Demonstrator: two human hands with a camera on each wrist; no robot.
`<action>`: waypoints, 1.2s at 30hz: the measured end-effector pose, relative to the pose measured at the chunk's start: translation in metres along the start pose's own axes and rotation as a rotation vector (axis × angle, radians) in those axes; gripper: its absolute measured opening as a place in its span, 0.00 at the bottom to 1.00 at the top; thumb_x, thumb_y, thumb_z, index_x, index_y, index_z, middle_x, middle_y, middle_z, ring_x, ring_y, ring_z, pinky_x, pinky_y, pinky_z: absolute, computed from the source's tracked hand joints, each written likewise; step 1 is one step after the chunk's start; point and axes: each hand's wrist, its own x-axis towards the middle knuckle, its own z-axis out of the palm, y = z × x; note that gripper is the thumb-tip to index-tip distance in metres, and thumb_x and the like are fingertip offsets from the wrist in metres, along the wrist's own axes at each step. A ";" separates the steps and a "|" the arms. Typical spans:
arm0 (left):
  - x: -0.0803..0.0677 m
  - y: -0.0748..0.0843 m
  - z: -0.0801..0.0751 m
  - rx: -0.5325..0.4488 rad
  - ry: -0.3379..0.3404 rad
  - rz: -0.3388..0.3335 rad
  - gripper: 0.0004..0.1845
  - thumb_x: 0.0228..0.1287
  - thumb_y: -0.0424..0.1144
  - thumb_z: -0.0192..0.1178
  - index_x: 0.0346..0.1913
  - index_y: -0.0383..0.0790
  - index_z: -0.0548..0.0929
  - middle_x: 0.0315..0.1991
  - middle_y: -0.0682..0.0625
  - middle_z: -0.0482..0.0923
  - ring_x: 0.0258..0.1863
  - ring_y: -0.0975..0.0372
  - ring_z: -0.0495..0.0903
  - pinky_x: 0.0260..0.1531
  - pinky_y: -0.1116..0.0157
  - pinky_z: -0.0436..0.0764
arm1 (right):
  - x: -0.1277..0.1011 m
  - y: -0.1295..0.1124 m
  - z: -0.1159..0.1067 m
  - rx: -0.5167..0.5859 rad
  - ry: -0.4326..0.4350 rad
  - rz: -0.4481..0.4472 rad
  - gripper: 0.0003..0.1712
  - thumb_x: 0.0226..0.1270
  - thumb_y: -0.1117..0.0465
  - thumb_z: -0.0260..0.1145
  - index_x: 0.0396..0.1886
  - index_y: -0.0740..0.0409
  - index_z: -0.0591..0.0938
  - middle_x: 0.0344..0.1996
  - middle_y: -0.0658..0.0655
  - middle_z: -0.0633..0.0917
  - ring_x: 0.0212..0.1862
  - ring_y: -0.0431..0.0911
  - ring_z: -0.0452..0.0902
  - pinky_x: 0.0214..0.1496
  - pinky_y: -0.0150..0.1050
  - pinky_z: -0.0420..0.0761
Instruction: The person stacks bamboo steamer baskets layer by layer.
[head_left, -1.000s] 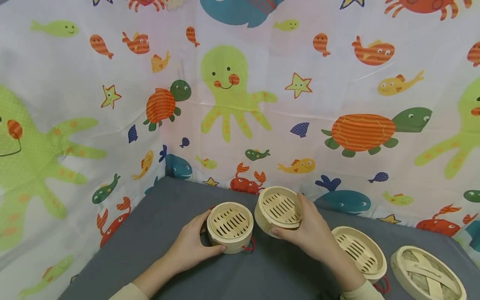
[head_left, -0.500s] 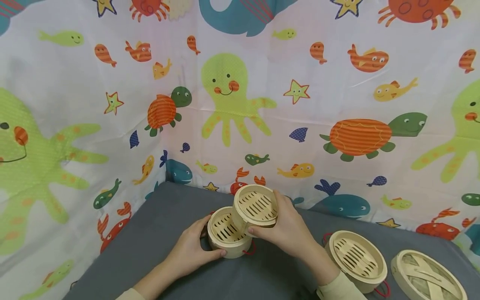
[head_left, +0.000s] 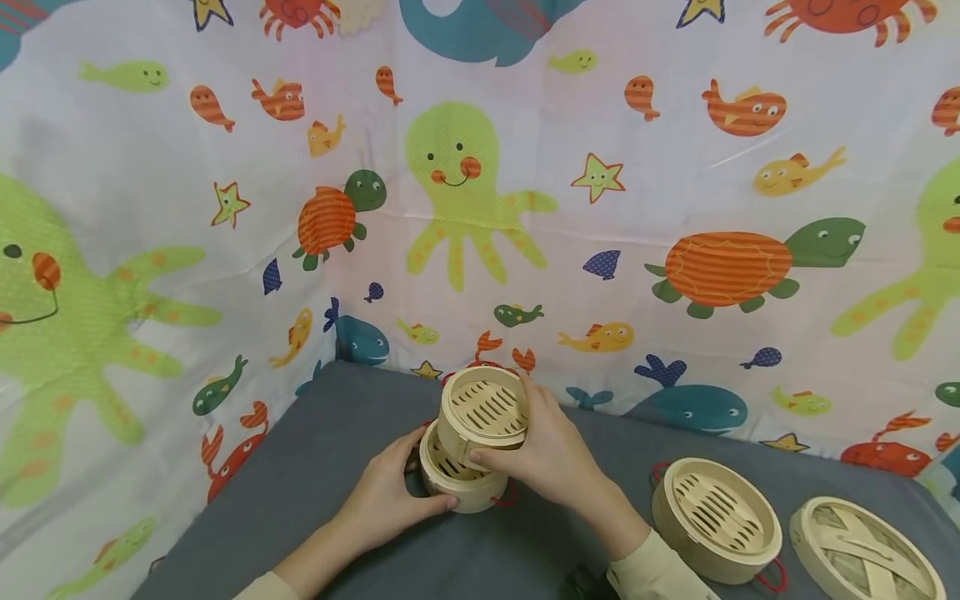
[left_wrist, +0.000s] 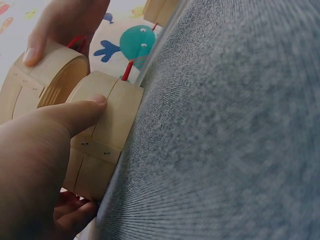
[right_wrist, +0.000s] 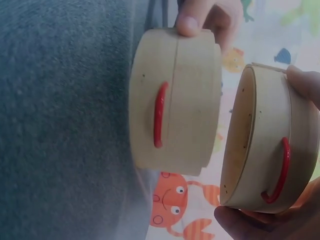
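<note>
Upper steamer tray [head_left: 483,410] held tilted just above lower steamer tray [head_left: 459,479] on grey surface [head_left: 315,492], right hand [head_left: 551,454] fingers curled round its rim. Left hand [head_left: 386,492] grips lower tray's wall. Third tray [head_left: 712,517] and woven lid [head_left: 862,554] at 4 o'clock, well apart.

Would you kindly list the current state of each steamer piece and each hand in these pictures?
lower steamer tier: resting on the grey mat, steadied by the left hand.
upper steamer tier: lifted and tilted, gripped by the right hand, not yet seated on the lower one.
third steamer tier: standing alone on the mat, untouched.
woven lid: lying on the mat, off every tier.
</note>
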 end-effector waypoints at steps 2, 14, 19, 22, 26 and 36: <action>0.000 -0.001 0.000 0.012 0.005 0.001 0.61 0.48 0.63 0.88 0.82 0.42 0.70 0.73 0.45 0.77 0.61 0.57 0.85 0.57 0.56 0.86 | 0.000 0.000 0.003 -0.004 -0.003 0.007 0.79 0.49 0.25 0.85 0.89 0.58 0.56 0.77 0.61 0.70 0.69 0.59 0.77 0.66 0.65 0.79; 0.003 -0.002 0.000 -0.013 0.012 0.046 0.61 0.48 0.61 0.89 0.81 0.38 0.71 0.73 0.45 0.77 0.62 0.55 0.85 0.58 0.56 0.87 | -0.001 -0.002 0.016 -0.034 -0.015 0.013 0.81 0.46 0.25 0.85 0.89 0.60 0.56 0.78 0.61 0.70 0.70 0.59 0.77 0.67 0.63 0.80; 0.002 -0.003 0.002 -0.022 0.007 0.047 0.61 0.48 0.62 0.88 0.81 0.37 0.71 0.70 0.47 0.79 0.63 0.57 0.83 0.57 0.59 0.87 | -0.002 -0.002 0.020 -0.049 -0.018 0.007 0.81 0.46 0.24 0.85 0.88 0.62 0.58 0.78 0.61 0.69 0.70 0.60 0.76 0.66 0.63 0.80; 0.002 -0.004 0.002 -0.015 0.021 0.056 0.61 0.48 0.61 0.89 0.80 0.36 0.71 0.68 0.47 0.79 0.61 0.57 0.84 0.55 0.59 0.87 | -0.002 -0.002 0.022 -0.056 -0.019 -0.004 0.81 0.46 0.24 0.85 0.88 0.62 0.58 0.78 0.61 0.70 0.70 0.59 0.77 0.66 0.62 0.81; 0.003 -0.004 0.002 -0.006 0.025 0.051 0.61 0.47 0.61 0.89 0.80 0.36 0.72 0.68 0.46 0.80 0.60 0.57 0.85 0.55 0.59 0.87 | -0.002 -0.002 0.026 -0.060 -0.022 -0.006 0.81 0.46 0.25 0.86 0.88 0.62 0.58 0.76 0.62 0.71 0.69 0.60 0.77 0.65 0.62 0.81; 0.002 -0.002 0.002 0.032 0.035 0.036 0.62 0.46 0.66 0.88 0.79 0.38 0.73 0.64 0.48 0.81 0.56 0.60 0.84 0.54 0.57 0.87 | 0.000 -0.002 0.032 -0.092 -0.010 -0.005 0.82 0.46 0.24 0.85 0.88 0.64 0.57 0.76 0.64 0.71 0.68 0.62 0.78 0.65 0.62 0.81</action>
